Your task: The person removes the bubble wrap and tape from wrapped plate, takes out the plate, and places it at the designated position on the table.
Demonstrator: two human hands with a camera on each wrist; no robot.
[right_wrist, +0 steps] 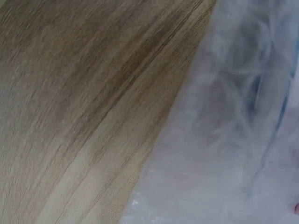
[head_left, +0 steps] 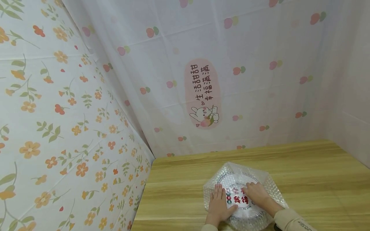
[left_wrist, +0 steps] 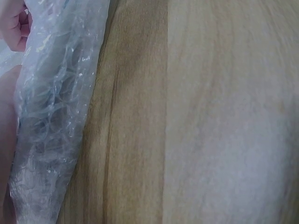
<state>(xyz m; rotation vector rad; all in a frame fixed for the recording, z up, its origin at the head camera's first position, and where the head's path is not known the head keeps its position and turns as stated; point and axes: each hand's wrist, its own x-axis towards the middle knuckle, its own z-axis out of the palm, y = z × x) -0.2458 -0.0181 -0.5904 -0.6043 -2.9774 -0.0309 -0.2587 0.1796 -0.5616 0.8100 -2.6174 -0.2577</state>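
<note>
A round white disc printed with red characters and a ring of dark lettering lies on the table, wrapped in clear bubble wrap. On the disc's left side rests my left hand, fingers extended and thumb spread. My right hand has its fingers curled at the wrap over the disc's right half and seems to pinch the plastic; its fingertips are partly hidden. The left wrist view shows the curled right hand at the upper left, above the wrap. Mostly wrap and tabletop fill the right wrist view.
The wood-grain table extends left, right and behind the package. A flowered sheet hangs along the left, and a pale printed curtain with a pink rabbit panel stands behind the table's far edge.
</note>
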